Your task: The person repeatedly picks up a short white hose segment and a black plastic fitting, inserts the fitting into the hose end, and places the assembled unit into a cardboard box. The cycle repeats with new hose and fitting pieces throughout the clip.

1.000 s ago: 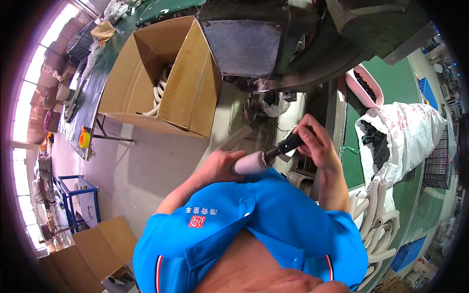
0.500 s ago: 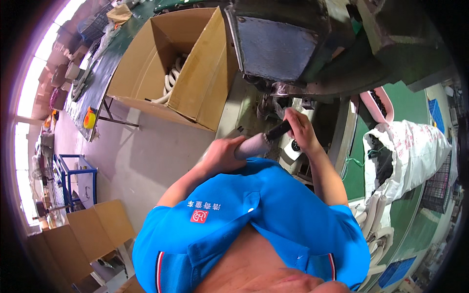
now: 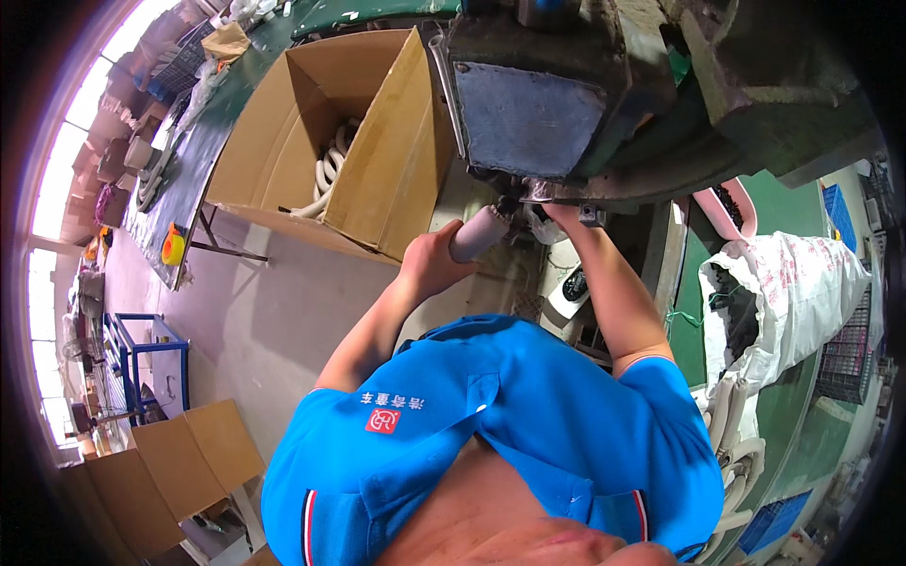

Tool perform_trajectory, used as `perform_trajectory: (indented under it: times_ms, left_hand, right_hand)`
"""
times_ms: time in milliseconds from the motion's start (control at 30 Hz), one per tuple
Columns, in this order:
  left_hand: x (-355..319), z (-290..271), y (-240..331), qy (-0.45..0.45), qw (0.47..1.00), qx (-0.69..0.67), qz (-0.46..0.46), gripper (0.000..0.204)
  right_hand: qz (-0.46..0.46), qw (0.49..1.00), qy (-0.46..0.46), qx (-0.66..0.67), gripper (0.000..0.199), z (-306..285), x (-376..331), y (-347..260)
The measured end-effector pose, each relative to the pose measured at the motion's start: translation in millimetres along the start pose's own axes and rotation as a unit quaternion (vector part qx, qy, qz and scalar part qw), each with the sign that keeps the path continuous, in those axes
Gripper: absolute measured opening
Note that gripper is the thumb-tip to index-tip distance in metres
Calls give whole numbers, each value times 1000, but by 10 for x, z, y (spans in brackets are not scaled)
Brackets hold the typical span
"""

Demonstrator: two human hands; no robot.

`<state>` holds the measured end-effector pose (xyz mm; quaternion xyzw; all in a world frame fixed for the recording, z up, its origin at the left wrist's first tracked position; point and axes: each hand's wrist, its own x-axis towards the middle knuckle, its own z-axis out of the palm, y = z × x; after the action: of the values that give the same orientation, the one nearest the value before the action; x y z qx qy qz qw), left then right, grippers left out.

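Observation:
My left hand [image 3: 436, 259] is closed around a pale grey, padded-looking tube [image 3: 479, 236]. The tube points up and away to the right, with its far, dark end at the small tooling under the machine head [image 3: 530, 118]. Whether that end is inserted or only touching cannot be made out. My right hand [image 3: 563, 215] reaches in under the machine's lower edge, close to the tube's far end. Its fingers are hidden behind metal parts and something clear and shiny.
Left of the machine stands an open cardboard box [image 3: 392, 179] with several curved white tubes [image 3: 330, 170]. On the right are a white woven sack [image 3: 788, 302] of black pieces, a pink tub [image 3: 746, 203] and more pale tubes [image 3: 731, 443]. A blue metal frame [image 3: 151, 349] stands at left.
Both hands have moved away from my body toward the machine. The tube's dark end has gone from my right hand's grip to the tooling, and my right fingers have passed out of sight.

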<state>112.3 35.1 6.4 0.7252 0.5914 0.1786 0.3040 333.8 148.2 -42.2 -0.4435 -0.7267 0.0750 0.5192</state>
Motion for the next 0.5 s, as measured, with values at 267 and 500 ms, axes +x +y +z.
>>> perform_trajectory:
  times_ms: [267,500]
  left_hand:
    - [146,-41,-197,-113,992,-14,-57,50]
    - [114,-44,-28,-98,994,21,-50,44]
  right_hand:
    - [463,736,-225,440,19,67,-238,466]
    - [332,877,-266,-223,43,531,-785,1452]
